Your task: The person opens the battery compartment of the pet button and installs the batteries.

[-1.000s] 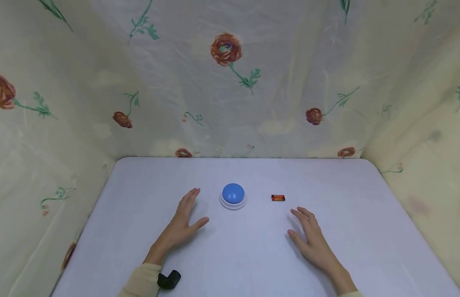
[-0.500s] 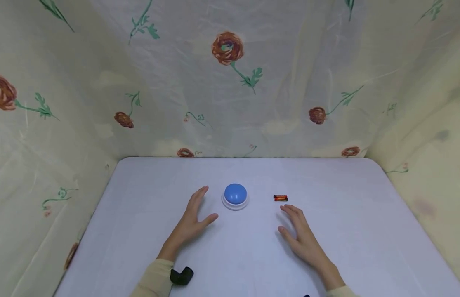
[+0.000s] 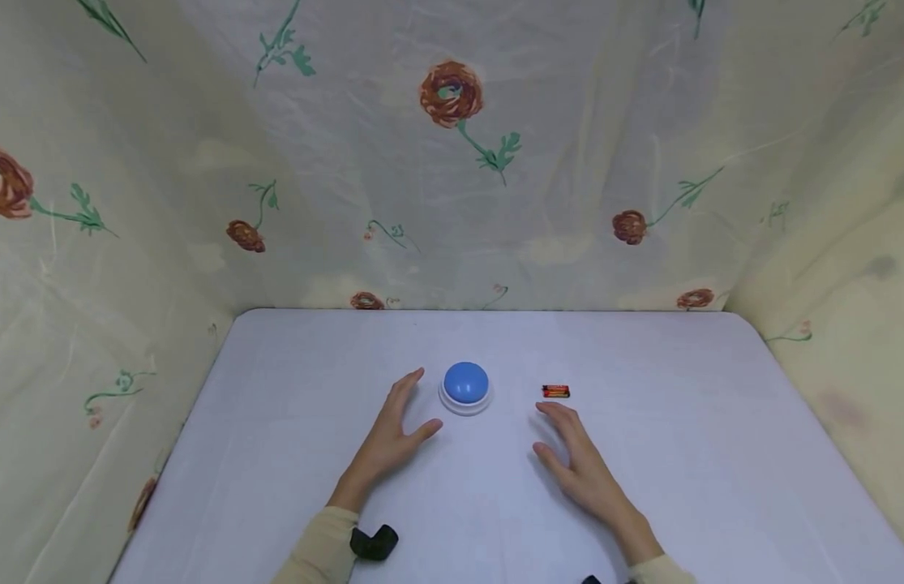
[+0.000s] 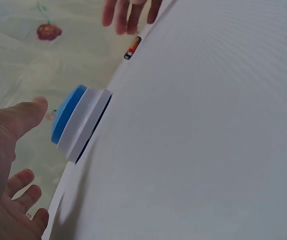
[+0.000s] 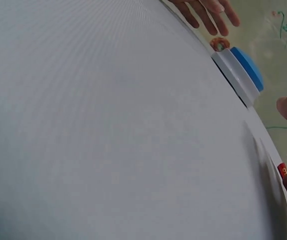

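Note:
A blue domed push button on a white round base sits on the white table. To its right lie small red-and-black batteries, side by side. My left hand hovers left of the button, fingers spread and thumb pointing toward it, holding nothing. My right hand hangs just in front of the batteries, fingers loosely bent and thumb apart, also holding nothing. In the left wrist view the button stands beyond my thumb. The right wrist view shows a battery partly hidden behind my fingers.
The white tabletop has rounded far corners. Cream cloth with printed flowers hangs behind it and along both sides. A black wrist device is strapped at the left sleeve.
My left hand has moved right, closer to the button. My right hand has drifted left, to the near side of the batteries. The head view has shifted slightly; the button and batteries stay put.

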Action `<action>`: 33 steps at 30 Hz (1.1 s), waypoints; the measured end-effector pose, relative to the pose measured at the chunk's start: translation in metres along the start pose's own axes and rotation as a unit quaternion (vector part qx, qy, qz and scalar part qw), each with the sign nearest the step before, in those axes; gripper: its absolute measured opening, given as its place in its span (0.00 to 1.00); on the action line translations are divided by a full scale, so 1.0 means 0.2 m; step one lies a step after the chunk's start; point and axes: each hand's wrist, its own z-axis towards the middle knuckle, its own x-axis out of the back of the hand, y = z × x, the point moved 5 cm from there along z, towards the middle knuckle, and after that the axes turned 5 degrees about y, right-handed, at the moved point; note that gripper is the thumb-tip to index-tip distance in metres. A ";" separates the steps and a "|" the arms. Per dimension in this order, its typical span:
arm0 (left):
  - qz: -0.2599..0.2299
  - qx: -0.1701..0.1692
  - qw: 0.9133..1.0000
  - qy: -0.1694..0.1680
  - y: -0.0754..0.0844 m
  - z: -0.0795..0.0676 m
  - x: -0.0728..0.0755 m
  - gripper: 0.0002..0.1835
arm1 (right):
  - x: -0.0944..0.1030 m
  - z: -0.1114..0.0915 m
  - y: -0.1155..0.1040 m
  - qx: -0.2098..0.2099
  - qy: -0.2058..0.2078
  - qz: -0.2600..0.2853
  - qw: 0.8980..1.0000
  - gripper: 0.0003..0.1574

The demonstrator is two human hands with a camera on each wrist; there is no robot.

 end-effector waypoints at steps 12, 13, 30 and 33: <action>0.000 -0.031 0.999 0.010 0.01 0.01 -0.04 0.44 | -0.10 0.04 -0.01 -0.030 -0.020 -0.004 0.999 0.37; 0.005 -0.031 0.999 0.011 0.01 0.01 -0.04 0.44 | -0.10 0.04 -0.01 -0.029 -0.020 -0.004 0.999 0.37; 0.056 -0.042 0.997 0.016 0.01 0.07 -0.12 0.43 | -0.17 0.10 -0.03 -0.044 -0.032 -0.009 0.998 0.37; 0.070 -0.041 0.997 0.017 0.01 0.08 -0.12 0.43 | -0.18 0.12 -0.04 -0.045 -0.034 -0.010 0.998 0.37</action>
